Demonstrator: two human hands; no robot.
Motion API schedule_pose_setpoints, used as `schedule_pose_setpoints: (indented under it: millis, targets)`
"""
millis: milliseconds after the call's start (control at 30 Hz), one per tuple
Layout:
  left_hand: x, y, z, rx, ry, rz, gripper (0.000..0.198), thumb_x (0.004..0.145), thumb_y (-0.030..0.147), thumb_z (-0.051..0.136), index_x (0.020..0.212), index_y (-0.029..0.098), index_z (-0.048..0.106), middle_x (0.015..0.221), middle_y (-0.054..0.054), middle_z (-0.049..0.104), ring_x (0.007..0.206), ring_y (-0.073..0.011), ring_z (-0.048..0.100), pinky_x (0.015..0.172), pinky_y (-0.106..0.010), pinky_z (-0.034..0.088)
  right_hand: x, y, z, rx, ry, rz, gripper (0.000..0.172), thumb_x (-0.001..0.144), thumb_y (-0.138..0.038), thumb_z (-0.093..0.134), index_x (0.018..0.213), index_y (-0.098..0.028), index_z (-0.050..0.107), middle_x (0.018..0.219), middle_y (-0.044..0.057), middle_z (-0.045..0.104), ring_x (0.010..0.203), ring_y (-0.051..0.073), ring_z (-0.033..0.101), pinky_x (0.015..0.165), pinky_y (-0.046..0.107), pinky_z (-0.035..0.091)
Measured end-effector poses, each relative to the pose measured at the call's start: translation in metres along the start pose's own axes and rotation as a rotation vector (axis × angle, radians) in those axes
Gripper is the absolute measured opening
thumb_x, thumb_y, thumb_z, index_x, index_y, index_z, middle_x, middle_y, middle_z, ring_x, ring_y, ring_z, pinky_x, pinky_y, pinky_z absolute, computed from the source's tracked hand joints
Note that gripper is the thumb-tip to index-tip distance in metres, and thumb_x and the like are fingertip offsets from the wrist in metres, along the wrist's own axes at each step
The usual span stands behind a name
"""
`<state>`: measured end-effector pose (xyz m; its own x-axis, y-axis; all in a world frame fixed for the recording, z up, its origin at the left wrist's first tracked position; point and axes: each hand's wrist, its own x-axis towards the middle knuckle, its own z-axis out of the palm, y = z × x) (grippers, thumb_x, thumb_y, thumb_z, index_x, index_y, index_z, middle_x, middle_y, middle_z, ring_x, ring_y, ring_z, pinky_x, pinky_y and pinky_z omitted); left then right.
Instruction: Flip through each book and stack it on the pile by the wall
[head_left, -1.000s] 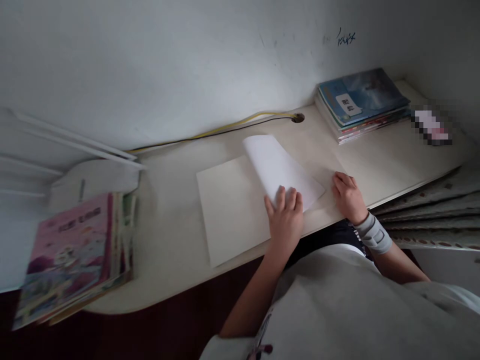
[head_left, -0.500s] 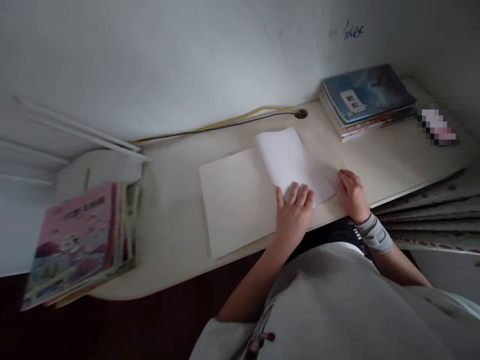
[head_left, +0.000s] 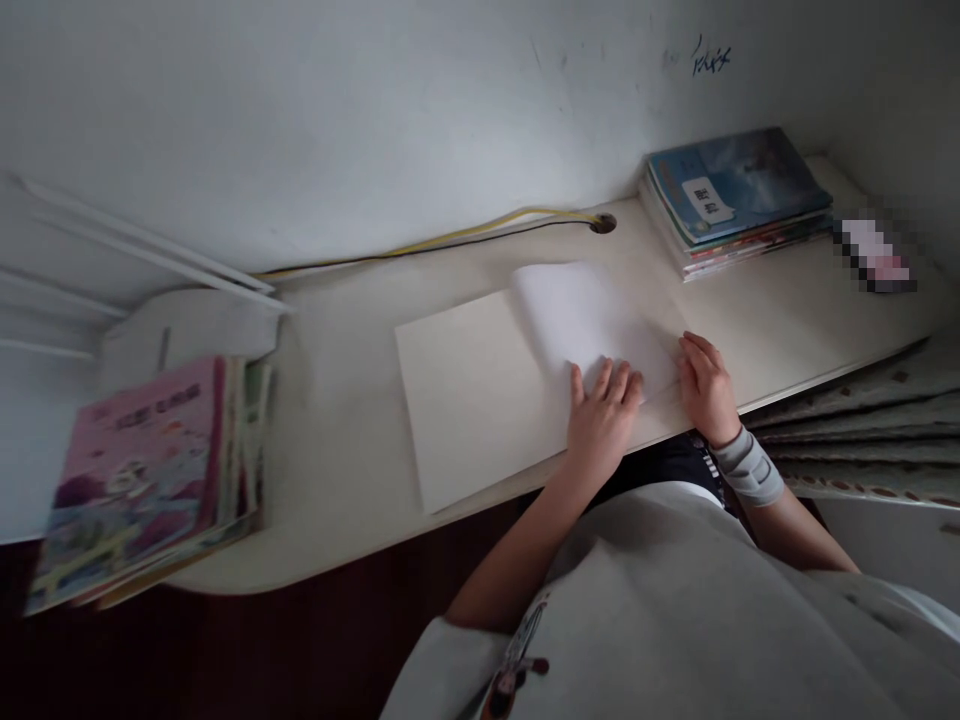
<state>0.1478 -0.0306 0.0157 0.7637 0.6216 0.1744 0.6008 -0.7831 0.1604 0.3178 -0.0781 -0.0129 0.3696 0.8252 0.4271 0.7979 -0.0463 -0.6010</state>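
A white sheet of paper (head_left: 574, 310) lies over the right part of a larger cream sheet (head_left: 476, 410) on the desk. Its left side bulges up in a soft curve. My left hand (head_left: 604, 425) rests flat on the white sheet's near part, fingers spread. At the right edge of the paper, my right hand (head_left: 707, 395), with a grey wrist band (head_left: 752, 470), has its fingers curled together on the edge. The fingertips partly hide what they grip.
Books with a blue cover (head_left: 750, 185) are stacked at the back right, beside a blurred-out object (head_left: 874, 255). Books with a pink cover (head_left: 142, 450) stand at the left end. A yellow cable (head_left: 450, 238) runs along the wall into a desk hole (head_left: 602, 224).
My left hand has slid right along the white sheet, toward my right hand. The sheet's right part now lies flatter. My right hand has stayed nearly in place.
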Motion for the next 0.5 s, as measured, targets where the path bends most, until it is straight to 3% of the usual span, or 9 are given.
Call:
schedule_pose_setpoints:
  millis: [300, 500]
  targets:
    - [-0.014, -0.003, -0.004, -0.047, 0.021, 0.103, 0.039, 0.094, 0.013, 0.035, 0.126, 0.019, 0.057, 0.131, -0.011, 0.06, 0.126, -0.0262, 0.05, 0.113, -0.062, 0.018, 0.0, 0.001, 0.001, -0.037, -0.003, -0.011, 0.04, 0.094, -0.026, 0.033, 0.126, -0.012, 0.054, 0.13, 0.018, 0.055, 0.124, 0.025, 0.05, 0.102, 0.047, 0.044]
    - [-0.023, -0.004, -0.003, -0.036, 0.027, 0.131, 0.04, 0.093, 0.011, 0.036, 0.127, 0.018, 0.056, 0.132, -0.01, 0.058, 0.126, -0.0253, 0.05, 0.113, -0.06, 0.02, 0.001, -0.002, 0.008, -0.126, -0.072, -0.018, 0.043, 0.092, -0.023, 0.034, 0.131, -0.009, 0.05, 0.135, 0.021, 0.051, 0.133, 0.029, 0.039, 0.106, 0.054, 0.037]
